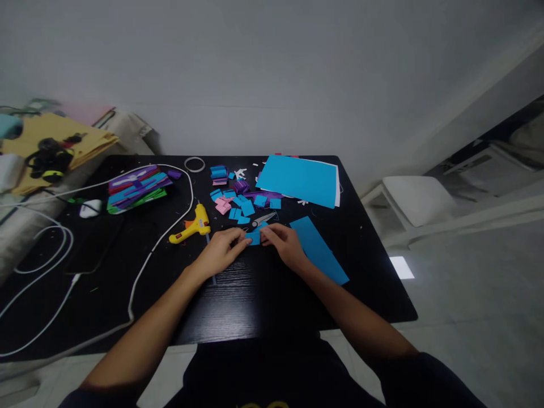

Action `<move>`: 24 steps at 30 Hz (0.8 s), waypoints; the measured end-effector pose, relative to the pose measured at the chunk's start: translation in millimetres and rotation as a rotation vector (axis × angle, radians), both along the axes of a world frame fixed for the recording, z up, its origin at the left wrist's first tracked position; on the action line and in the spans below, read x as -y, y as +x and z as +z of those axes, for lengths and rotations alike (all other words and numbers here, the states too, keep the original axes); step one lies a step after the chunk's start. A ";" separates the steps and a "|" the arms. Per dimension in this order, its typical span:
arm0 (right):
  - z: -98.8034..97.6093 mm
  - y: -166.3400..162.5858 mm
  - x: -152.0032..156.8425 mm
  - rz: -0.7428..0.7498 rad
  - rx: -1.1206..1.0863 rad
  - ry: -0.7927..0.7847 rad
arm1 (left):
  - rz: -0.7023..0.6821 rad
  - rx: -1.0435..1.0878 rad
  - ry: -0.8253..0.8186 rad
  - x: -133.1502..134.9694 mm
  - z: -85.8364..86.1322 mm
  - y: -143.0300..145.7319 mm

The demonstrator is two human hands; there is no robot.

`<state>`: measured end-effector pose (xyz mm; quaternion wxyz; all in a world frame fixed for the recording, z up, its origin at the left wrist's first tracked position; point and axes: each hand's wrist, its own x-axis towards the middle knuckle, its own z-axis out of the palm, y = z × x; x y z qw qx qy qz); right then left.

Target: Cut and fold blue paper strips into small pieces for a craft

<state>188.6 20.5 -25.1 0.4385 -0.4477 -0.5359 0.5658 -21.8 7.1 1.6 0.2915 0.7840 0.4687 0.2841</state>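
Note:
A small blue piece of paper point(254, 238) is pinched between my two hands, low over the black table. My left hand point(221, 250) has thumb and fingers closed on its left side. My right hand point(286, 245) grips the right side with the fingertips together. Just beyond the fingers lies a pair of scissors point(264, 219), its handles partly hidden. Several cut blue pieces point(247, 208) and pink pieces point(223, 205) are scattered behind it. Beside my right wrist rests a blue paper strip point(319, 249), partly covered by the forearm.
A yellow glue gun point(193, 225) lies left of my left hand, near a white cable point(147, 260). Blue sheets point(300, 180) are at the back right, and bundled coloured strips point(138, 188) at the back left. A phone point(96, 245) lies on the table point(255, 306); a white stool point(419, 198) stands right.

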 end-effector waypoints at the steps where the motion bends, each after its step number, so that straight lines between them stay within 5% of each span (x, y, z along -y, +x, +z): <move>1: 0.6 1.1 -1.8 -0.030 -0.007 -0.013 | 0.006 0.000 -0.006 -0.1 -0.6 0.1; 12: 5.9 3.3 0.8 -0.015 0.184 0.140 | 0.033 0.060 -0.108 0.7 -1.0 2.7; 19: -2.7 0.4 0.0 0.107 -0.021 -0.025 | 0.015 0.075 -0.098 1.6 -4.5 3.6; 24: 0.3 4.8 2.8 0.104 0.145 0.151 | -0.005 0.124 0.012 1.2 -2.7 4.5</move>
